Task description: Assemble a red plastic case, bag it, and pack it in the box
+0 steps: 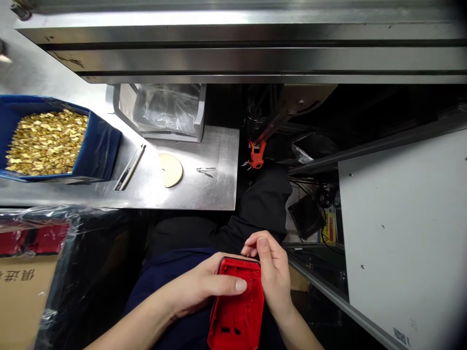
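1. Left hand (202, 282) grips the hollow, boxy red plastic shell (239, 308) over the navy cloth lap (164, 279), thumb pressed inside!
2. Right hand (273, 270) curls at its rim, fingers nearly pinched; can't tell whether they hold anything.

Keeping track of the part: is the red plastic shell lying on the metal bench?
No, the left hand holds the red plastic shell over the lap, apart from the metal bench.

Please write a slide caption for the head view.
Left hand holding a red case, right hand beside it, near a bench.
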Demonstrator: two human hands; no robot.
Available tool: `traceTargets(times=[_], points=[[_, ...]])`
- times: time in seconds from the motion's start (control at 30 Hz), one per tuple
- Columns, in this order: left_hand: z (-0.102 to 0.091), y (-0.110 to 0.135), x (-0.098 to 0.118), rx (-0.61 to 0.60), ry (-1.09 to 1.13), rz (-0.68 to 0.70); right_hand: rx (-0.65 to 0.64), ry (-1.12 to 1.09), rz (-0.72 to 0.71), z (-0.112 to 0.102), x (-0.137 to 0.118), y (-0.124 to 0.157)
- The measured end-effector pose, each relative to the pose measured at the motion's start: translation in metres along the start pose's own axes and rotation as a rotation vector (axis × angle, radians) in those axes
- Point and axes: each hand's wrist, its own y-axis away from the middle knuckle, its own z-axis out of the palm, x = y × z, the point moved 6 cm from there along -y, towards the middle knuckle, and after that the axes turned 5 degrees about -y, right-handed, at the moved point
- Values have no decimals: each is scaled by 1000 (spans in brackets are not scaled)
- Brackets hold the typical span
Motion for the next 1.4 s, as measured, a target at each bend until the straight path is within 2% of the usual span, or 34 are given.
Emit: traceTargets(times=[0.07, 0.1, 0.23, 0.3, 0.4, 0.47, 0.53, 0.63, 0.7, 0.83, 1.0, 1.07, 1.27, 1.4], points=[[1, -1, 1, -16, 19, 15, -48, -23, 10, 2, 2, 1], [2, 0, 2, -20, 20, 20, -31, -12, -7, 0, 3, 1], [5, 3, 7, -48, -11, 56, 263, 264, -235, -25, -4, -15], [4, 6, 9, -59, -3, 94, 270, 427, -332, -23, -12, -38], [0, 8, 8, -91, 6, 127, 32, 533, -438, 8, -25, -87], [0, 10, 7, -127, -5, 137, -149, 574, -495, 38, -32, -119], [1, 13, 7, -149, -15, 145, -273, 687, -545, 69, -33, -148], [4, 19, 8, -167, -16, 157, -335, 921, -578, 102, -26, -179], [4, 22, 8, -156, -6, 172, -321, 985, -564, 109, -19, -189], [0, 23, 7, -118, 18, 212, -266, 948, -517, 93, -8, -180], [2, 18, 6, -173, -20, 183, -406, 931, -442, 66, 2, -142], [5, 15, 7, -190, -39, 173, -411, 906, -417, 55, -1, -128], [5, 11, 6, -188, -37, 177, -233, 482, -185, 1, -23, -92], [4, 7, 6, -168, -14, 169, -143, 458, -151, -29, -46, -47]])
